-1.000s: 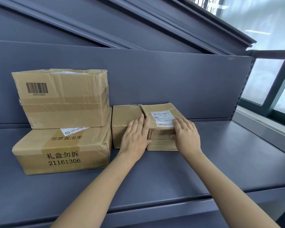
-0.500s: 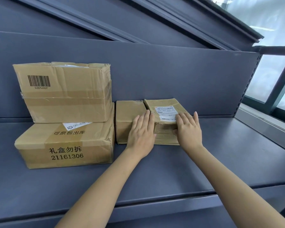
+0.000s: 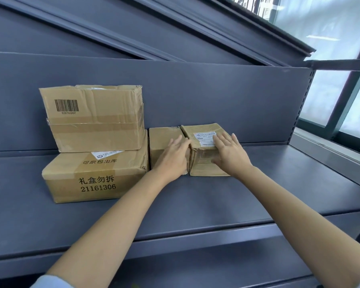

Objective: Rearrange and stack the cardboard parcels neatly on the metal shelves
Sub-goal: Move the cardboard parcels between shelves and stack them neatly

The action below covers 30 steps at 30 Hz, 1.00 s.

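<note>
We press the labelled small parcel [image 3: 204,150] with flat palms, left hand [image 3: 172,157] at its left edge, right hand [image 3: 230,155] over its front, fingers straight and gripping nothing. We judge an even push keeps it flush against the plain small parcel [image 3: 163,140] on its left. Further left stand two stacked cartons [image 3: 96,142]; the shelf's back panel [image 3: 216,96] limits travel behind.

At the left of the frame you have the upper box [image 3: 96,119], with a black barcode over the number 03012007. The lower box [image 3: 94,177] beneath it reads 可原包出库 on its top and 礼盒勿拆 over 21161306 on its front. The white label [image 3: 204,138] on the small parcel at centre is too blurred to read.
</note>
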Available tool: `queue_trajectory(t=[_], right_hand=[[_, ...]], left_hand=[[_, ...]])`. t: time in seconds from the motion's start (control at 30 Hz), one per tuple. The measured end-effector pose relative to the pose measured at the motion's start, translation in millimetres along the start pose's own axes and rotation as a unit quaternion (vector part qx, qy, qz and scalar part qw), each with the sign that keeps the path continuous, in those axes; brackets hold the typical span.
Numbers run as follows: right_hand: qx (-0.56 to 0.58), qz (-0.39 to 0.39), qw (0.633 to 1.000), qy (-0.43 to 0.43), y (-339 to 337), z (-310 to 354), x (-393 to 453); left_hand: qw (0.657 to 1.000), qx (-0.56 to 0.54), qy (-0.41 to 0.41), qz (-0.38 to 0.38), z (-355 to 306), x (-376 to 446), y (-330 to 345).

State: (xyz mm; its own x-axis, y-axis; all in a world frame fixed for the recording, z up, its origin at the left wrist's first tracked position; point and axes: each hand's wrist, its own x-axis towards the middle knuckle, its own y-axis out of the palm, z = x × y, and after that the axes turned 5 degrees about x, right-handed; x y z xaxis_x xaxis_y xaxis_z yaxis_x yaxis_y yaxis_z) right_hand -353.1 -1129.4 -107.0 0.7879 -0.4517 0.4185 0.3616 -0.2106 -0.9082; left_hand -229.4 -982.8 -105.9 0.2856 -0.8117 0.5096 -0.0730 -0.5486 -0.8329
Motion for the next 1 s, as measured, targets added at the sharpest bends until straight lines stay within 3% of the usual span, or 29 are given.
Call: queue_trajectory(t=[0.13, 0.27, 0.6, 0.73, 0.87, 1.0], right_hand=[[0.011, 0.023, 1.000, -0.009, -3, 34, -4], [0.040, 0.042, 0.998, -0.006, -2, 58, -1], [0.142, 0.008, 0.990, -0.015, -7, 96, 5], [0.156, 0.006, 0.986, -0.061, -11, 105, 4], [0.175, -0.038, 0.968, -0.174, -15, 133, -9], [0.187, -0.026, 0.954, -0.232, -14, 167, -22]], left_hand=[[0.994, 0.094, 0.031, 0.036, 7, -10, -9], [0.982, 0.184, 0.025, 0.022, 18, -18, -27], [0.976, 0.216, -0.034, -0.004, 32, -48, -67], [0.972, 0.216, -0.086, -0.030, 28, -74, -84], [0.955, 0.262, -0.132, -0.042, 23, -103, -95], [0.937, 0.284, -0.200, -0.048, 20, -143, -114]])
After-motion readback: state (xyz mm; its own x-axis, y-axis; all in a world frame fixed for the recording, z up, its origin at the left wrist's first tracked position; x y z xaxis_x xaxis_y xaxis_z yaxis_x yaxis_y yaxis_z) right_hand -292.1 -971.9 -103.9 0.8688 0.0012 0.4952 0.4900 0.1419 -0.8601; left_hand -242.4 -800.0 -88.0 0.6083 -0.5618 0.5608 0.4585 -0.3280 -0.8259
